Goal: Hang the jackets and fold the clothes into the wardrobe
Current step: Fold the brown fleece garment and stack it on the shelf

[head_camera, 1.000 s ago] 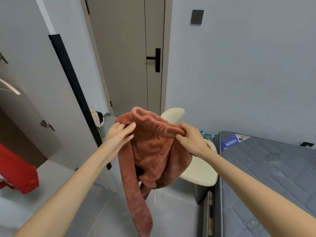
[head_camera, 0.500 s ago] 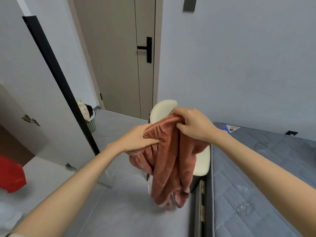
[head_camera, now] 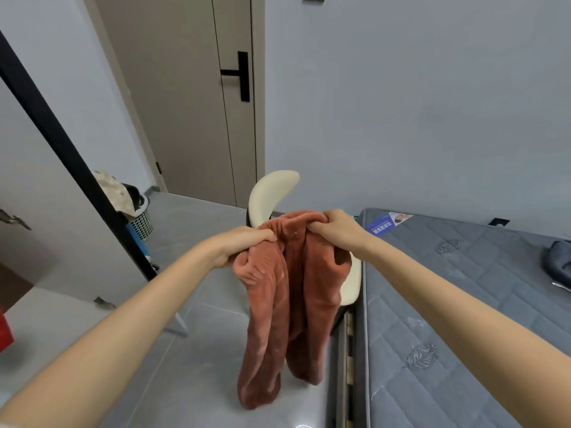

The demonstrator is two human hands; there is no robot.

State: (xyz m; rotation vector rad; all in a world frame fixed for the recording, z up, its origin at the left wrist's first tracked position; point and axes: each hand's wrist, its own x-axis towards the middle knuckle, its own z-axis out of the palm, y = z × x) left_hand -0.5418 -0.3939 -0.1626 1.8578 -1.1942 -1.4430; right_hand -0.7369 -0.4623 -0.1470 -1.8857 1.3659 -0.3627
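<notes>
Both arms reach forward at chest height. The left hand (head_camera: 244, 246) has its fingers curled tight round one side of the waistband of the rust-brown fleece trousers (head_camera: 290, 291). The right hand (head_camera: 336, 229) grips the other side, fist closed over the bunched fabric. The two hands sit close together, so the waistband is gathered between them, and the legs hang side by side in the air, clear of the grey floor (head_camera: 197, 350). In my judgement this grip lets gravity straighten and match the legs ahead of folding.

Just behind the garment stands a cream chair with a curved backrest (head_camera: 273, 193). The grey quilted mattress (head_camera: 463, 304) lies to the right and would serve as a folding surface.

To the left is a white panel with a black edge (head_camera: 37, 180), apparently the open wardrobe door, with a perforated laundry basket (head_camera: 140, 219) beyond it. Farthest is the beige room door (head_camera: 185, 88), which is closed.
</notes>
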